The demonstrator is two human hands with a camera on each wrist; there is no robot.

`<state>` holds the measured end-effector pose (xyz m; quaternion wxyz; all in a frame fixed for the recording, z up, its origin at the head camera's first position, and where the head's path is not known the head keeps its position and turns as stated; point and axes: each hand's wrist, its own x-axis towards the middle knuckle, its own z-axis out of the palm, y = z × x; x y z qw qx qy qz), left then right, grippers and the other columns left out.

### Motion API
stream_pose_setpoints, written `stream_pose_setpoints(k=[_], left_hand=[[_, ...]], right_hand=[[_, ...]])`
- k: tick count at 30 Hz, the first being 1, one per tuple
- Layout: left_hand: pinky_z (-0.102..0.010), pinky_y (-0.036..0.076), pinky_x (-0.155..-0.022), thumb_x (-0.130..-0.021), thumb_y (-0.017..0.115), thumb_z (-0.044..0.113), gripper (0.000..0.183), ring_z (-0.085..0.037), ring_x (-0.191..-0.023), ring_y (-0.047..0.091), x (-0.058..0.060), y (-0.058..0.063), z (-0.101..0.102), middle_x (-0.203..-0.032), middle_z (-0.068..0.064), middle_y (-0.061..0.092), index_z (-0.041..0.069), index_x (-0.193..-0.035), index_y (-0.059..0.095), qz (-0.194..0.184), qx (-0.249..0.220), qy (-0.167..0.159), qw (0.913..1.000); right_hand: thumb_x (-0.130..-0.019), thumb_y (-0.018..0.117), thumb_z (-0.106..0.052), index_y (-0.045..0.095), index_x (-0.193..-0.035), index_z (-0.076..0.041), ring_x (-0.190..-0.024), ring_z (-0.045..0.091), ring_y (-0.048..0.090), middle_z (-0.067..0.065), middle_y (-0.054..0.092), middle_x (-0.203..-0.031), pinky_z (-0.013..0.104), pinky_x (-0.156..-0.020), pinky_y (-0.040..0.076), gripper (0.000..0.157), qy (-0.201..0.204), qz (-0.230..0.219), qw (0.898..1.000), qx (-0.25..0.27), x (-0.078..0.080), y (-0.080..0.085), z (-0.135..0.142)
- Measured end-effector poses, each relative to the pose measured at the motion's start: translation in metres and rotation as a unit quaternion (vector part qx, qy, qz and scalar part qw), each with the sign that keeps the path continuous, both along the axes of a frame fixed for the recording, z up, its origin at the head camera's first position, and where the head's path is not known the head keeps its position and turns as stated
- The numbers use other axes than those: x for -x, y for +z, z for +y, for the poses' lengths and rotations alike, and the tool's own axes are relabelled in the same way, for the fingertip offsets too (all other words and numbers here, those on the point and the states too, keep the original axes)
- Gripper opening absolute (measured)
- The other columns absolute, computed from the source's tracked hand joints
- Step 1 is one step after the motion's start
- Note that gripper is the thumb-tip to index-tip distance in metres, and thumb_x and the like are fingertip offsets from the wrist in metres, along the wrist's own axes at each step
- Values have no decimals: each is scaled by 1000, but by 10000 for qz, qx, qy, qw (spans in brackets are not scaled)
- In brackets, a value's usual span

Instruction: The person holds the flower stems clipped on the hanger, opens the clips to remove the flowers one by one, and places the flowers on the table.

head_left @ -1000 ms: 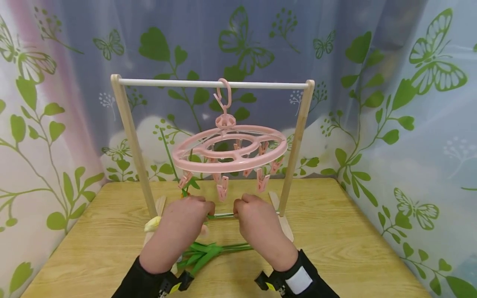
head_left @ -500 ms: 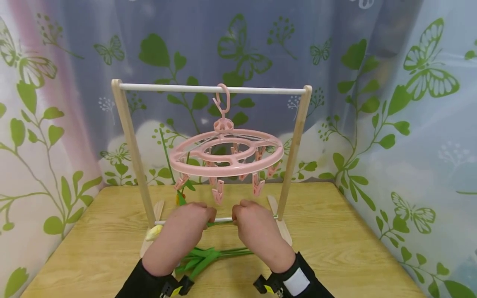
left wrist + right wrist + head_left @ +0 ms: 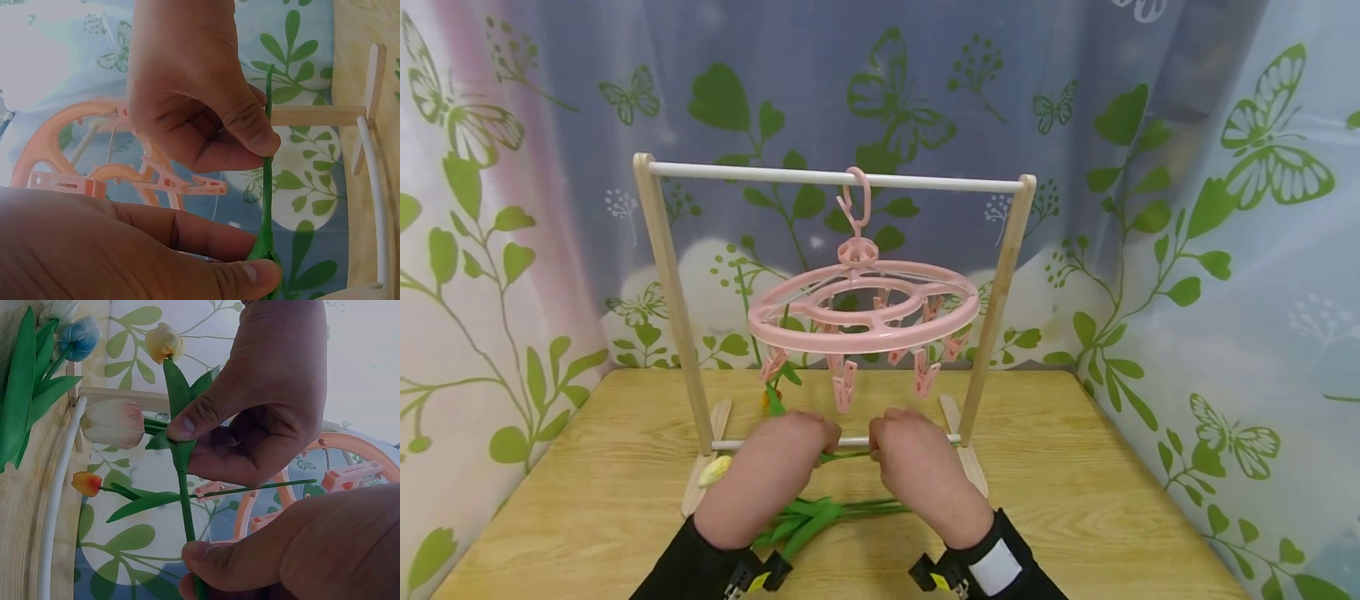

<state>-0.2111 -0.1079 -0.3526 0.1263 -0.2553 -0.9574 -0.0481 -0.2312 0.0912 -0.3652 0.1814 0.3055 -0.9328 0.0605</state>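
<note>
Yellow-headed, green-stemmed artificial tulip [image 3: 181,456] | left hand [image 3: 792,443] pinches leaf base [image 3: 265,247]; right hand [image 3: 912,446] pinches slim stem [image 3: 267,194] | probably light, bendy (petals likely soft); best held by stem

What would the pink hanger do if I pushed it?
The pink hanger would probably swing, because it hangs by one hook from the white rod. Its clips dangle, so they might jiggle. The thick rings look fairly stiff.

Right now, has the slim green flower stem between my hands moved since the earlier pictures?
Yes, downward in the head view: the slim green stem, which lined up with the white lower rod, now shows just below it.
</note>
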Motion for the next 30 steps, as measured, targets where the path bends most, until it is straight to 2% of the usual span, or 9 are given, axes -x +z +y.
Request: stream_pose_setpoints(k=[4, 9, 13, 18, 21, 25, 30], left_hand=[[-25, 30, -54, -94, 74, 0, 34, -8, -57, 37, 1, -2, 1, -66, 9, 45, 21, -73, 57, -133, -27, -15, 9999], [-26, 21, -55, -96, 69, -3, 38, -8, -59, 26, 0, -6, -1, -65, 8, 32, 19, -71, 51, -305, -75, -105, 9995], [-27, 17, -60, -96, 66, -6, 46, -8, -61, 20, 0, -12, -4, -66, 8, 25, 21, -71, 39, -252, -264, -407, 9985], [-26, 17, -62, -92, 63, -11, 46, -7, -61, 19, 0, -17, -5, -66, 8, 24, 21, -72, 36, -165, -309, -721, 9968], [-25, 17, -61, -89, 64, -14, 46, -6, -61, 19, 1, -18, -6, -67, 9, 23, 20, -73, 38, -115, -237, -789, 9965], [-26, 15, -61, -89, 64, -15, 52, -7, -64, 15, 2, -20, -4, -70, 9, 16, 22, -72, 31, -98, -165, -894, 9958], [-26, 14, -61, -90, 65, -13, 55, -8, -64, 12, 5, -25, -3, -70, 10, 13, 23, -71, 28, -78, -157, -935, 9955]], right_hand=[[-87, 86, -13, 73, -80, -16, -68, 12, 59, -5, 60, -75, 28, -66, 52, 15, 20, -85, 9998, -181, 1, -1, 0], [-87, 86, -14, 73, -79, -16, -64, 10, 57, -6, 60, -73, 25, -60, 49, 16, 12, -249, 9994, -241, 2, -3, -2], [-88, 85, -14, 72, -77, -17, -61, 8, 55, -7, 59, -71, 24, -55, 46, 17, -26, -463, 9985, -279, 3, -5, -3], [-88, 83, -10, 70, -74, -17, -59, 7, 53, -8, 59, -68, 23, -52, 44, 20, -44, -658, 9975, -254, 3, -7, -3], [-89, 81, -8, 66, -69, -18, -55, 6, 48, -9, 54, -63, 23, -50, 39, 27, -54, -830, 9964, -190, 5, -10, -3], [-92, 77, -5, 55, -60, -20, -51, 5, 36, -11, 42, -56, 22, -48, 30, 41, -107, -1090, 9938, -181, 7, -14, -4], [-92, 75, -3, 50, -57, -21, -51, 6, 31, -11, 36, -53, 23, -48, 26, 47, -145, -1206, 9924, -200, 9, -17, -5]])
